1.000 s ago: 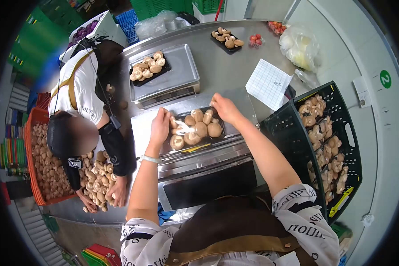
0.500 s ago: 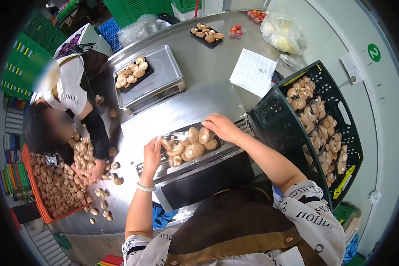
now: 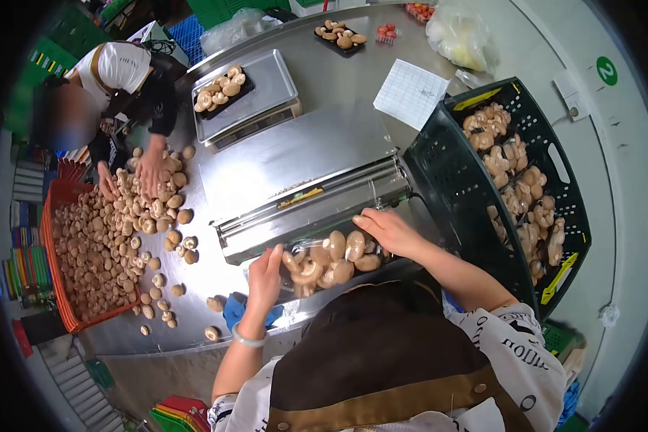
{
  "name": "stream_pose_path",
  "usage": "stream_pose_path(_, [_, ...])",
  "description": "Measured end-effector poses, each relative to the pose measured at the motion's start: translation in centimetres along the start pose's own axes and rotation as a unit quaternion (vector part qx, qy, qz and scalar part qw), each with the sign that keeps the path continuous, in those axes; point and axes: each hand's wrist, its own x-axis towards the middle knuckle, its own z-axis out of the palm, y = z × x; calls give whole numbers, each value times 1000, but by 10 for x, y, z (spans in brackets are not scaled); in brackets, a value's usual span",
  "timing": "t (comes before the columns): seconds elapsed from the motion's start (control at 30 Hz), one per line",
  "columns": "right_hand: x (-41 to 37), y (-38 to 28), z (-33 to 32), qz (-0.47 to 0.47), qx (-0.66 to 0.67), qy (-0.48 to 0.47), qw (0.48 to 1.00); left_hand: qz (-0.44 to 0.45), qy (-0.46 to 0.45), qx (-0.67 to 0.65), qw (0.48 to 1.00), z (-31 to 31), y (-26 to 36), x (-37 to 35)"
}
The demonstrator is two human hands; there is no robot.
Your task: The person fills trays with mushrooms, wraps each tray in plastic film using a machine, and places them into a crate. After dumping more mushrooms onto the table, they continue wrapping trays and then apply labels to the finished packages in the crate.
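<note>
A black tray of brown mushrooms [image 3: 331, 261], covered in clear film, sits at the near side of the steel wrapping machine [image 3: 302, 169]. My left hand [image 3: 264, 269] grips its left end. My right hand [image 3: 387, 230] holds its right end, fingers over the top. The tray is close to my body, in front of the machine's roller bar [image 3: 317, 205].
A black crate [image 3: 547, 169] with several wrapped mushroom trays stands at my right. A scale [image 3: 248, 93] carrying a tray of mushrooms is behind the machine. A co-worker's hands [image 3: 150, 167] sort loose mushrooms beside an orange crate [image 3: 61, 288] at left. Paper [image 3: 410, 93] and bags lie farther back.
Both my hands have pulled the filmed mushroom tray off the machine's plate toward my body. The co-worker has shifted farther back along the loose mushrooms.
</note>
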Motion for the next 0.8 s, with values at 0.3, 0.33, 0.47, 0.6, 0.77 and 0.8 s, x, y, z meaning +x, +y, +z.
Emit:
stream_pose_path(0.3, [-15,112,43,140,8,105,985,97,126,132,978,47,-81,0])
stream_pose_path(0.33, [-22,110,42,178,64,94,978,95,136,74,983,48,-90,-7])
stream_pose_path(0.47, [-24,112,60,62,183,177,965,38,147,-62,987,55,-111,-12])
stream_pose_path(0.6, [-76,72,19,85,436,164,881,121,170,-57,976,33,-97,-13])
stream_pose_path(0.77, [-141,126,22,83,222,332,913,176,124,223,951,47,-86,-10])
stream_pose_path(0.8, [-145,157,34,99,127,367,916,219,106,277,930,57,-91,-3])
